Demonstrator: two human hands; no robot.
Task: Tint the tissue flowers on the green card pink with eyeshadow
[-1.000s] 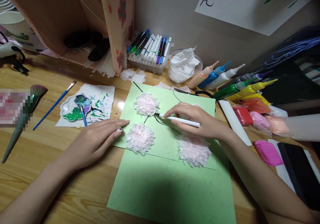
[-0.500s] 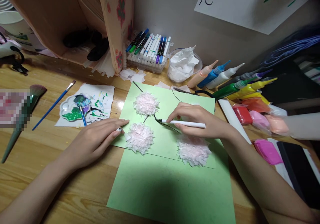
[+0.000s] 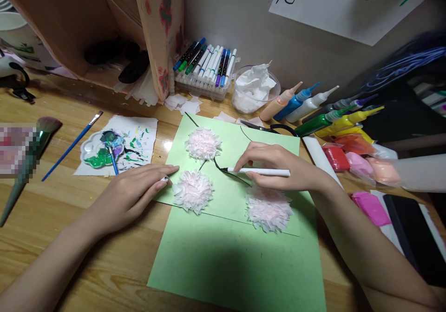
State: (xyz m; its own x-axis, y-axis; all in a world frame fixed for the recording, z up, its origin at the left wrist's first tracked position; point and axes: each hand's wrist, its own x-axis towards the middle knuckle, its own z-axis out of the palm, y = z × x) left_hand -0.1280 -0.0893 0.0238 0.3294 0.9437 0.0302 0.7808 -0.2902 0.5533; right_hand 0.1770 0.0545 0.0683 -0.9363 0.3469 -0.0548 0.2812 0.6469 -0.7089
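My right hand (image 3: 273, 161) pinches a white marker (image 3: 272, 172), its black tip touching a dark curved line on the upper green sheet (image 3: 230, 144). Beside that tip the line is thicker than farther right. My left hand (image 3: 134, 193) lies flat, fingers stretched out, with its fingertips on the sheet's left edge. Three ruffled pale-pink paper flowers sit on the green: one at the upper left (image 3: 202, 143), another below it (image 3: 193, 192), and a third (image 3: 269, 212) under my right hand, which partly covers it. A second green sheet (image 3: 223, 261) shows beneath, nearer me.
Behind the paper are a box of markers (image 3: 205, 68), a tub of white tissue (image 3: 254, 86), scissors (image 3: 259, 127) and several paint bottles (image 3: 292, 105). A paint palette (image 3: 95, 156) and brushes lie left. Wrapped clay packs (image 3: 358, 163) and a black phone-like object (image 3: 413, 237) lie right.
The marker tip has moved slightly right along the curved line, and the thick black stroke now reaches a bit farther. My left hand stays on the paper's edge. The view has shifted slightly.
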